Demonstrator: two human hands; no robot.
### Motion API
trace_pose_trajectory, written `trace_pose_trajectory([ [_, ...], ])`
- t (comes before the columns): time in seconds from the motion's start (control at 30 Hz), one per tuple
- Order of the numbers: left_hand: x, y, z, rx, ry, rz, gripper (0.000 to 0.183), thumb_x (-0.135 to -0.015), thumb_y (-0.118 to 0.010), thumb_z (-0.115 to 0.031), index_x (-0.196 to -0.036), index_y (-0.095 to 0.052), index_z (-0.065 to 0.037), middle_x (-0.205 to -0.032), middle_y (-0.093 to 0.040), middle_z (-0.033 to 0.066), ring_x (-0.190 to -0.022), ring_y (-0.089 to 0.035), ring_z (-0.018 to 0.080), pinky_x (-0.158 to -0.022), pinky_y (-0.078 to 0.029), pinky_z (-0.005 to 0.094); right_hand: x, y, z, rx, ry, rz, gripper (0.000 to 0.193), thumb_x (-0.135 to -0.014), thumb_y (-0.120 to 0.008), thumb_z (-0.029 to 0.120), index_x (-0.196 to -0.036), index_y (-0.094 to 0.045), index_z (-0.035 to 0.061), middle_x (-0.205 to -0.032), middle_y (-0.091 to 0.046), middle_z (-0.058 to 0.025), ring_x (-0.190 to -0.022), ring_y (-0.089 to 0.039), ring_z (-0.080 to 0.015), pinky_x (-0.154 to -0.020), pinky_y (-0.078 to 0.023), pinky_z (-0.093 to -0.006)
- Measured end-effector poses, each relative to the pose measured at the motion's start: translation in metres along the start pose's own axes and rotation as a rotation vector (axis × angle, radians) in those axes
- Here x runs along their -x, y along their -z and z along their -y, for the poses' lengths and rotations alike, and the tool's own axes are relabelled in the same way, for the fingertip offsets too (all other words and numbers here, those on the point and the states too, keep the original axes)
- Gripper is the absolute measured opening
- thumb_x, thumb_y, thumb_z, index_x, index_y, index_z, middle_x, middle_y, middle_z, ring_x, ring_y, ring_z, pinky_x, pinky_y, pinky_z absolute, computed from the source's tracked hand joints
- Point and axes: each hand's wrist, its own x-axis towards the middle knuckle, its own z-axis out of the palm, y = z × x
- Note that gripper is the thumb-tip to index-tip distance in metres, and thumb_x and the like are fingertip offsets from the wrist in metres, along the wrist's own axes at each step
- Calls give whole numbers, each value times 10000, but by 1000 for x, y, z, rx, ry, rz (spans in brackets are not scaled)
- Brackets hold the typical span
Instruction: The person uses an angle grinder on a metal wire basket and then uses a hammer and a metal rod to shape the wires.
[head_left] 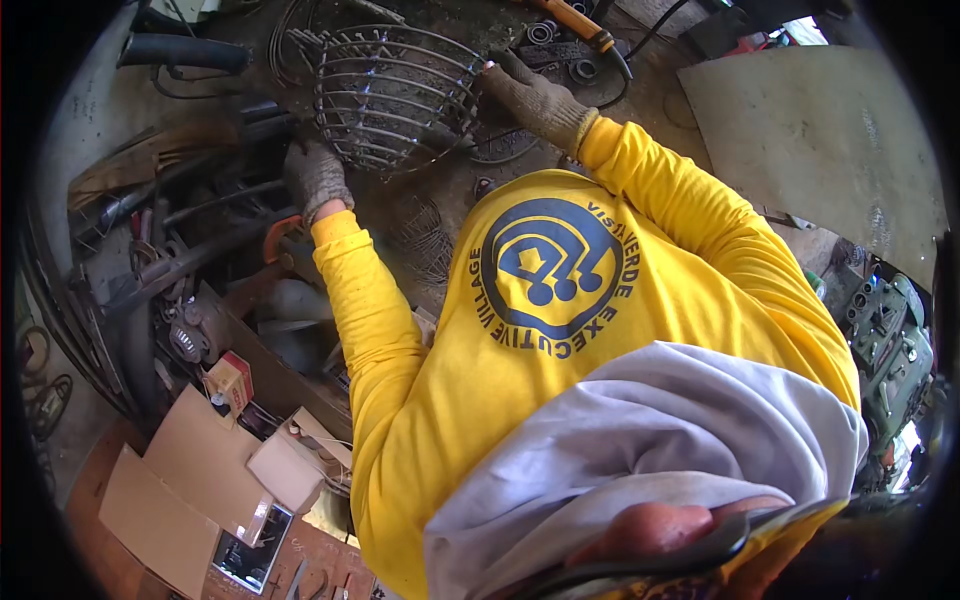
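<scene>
Head view: two gloved hands are at the wire basket, a curved, ribbed metal frame [395, 95] lying on a dark surface between and just beyond them. The likeliest trouble, I judge, is the frame rocking or slipping, since its rounded ribs would give uneven footing and the hands meet it only near its edges; a stray wire end could also snag the knit gloves. The right hand [535, 100] has its fingers partly bent, with a thumb or fingertip touching the basket's right rim; whether it grips or merely steadies, I cannot tell. The left hand [318, 175] is at the lower left corner, its fingers mostly hidden, so I cannot tell how far open it is or whether it grasps the basket. Beyond the right hand lie dark metal rings [583, 70] and an orange tool [575, 25]; the rings could foot the frame badly if it slid onto them. A loose wire tangle [425, 240] sits nearer the body. Further out are a heap of metal bars [190, 250] on the left, opened cardboard [205, 455] at lower left and a broad grey sheet [820, 150] on the right.
</scene>
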Motion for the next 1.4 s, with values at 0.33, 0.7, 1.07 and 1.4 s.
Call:
trace_pose_trajectory([
  [0.33,59,-22,-10,82,-499,-284,560,-958,-568,-458,-1225,-601,33,-1200,-632,272,-1120,-609,420,-972,-469,467,-18,-12,-63,88,216,-70,708,-1010,-426,557,-1475,-368,27,-1205,-646,-201,-1128,-633,-295,-986,-476,-349],
  [0.7,84,-32,-19,-208,-786,-301,794,-891,-650,-559,-1347,-473,66,-1379,-472,330,-1279,-475,479,-1078,-396,499,15,41,-13,158,390,-147,583,-981,-602,375,-1422,-460,21,-1213,-659,-171,-1116,-650,-257,-973,-508,-347],
  [1.07,110,-28,-41,-127,-685,-366,764,-889,-697,-473,-1365,-462,76,-1420,-454,321,-1308,-480,449,-1090,-408,471,-50,147,-67,-675,-77,195,535,-961,-632,421,-1295,-563,8,-1170,-661,-145,-970,-706,-259,-883,-584,-362],
  [1.4,170,-64,-78,103,-966,-357,476,-893,-714,-176,-1284,-545,35,-1275,-599,212,-1185,-591,319,-1008,-483,410,-75,138,-52,-849,-385,375,249,-856,-737,169,-1012,-603,29,-728,-577,3,-567,-561,-77,-477,-460,-194],
])
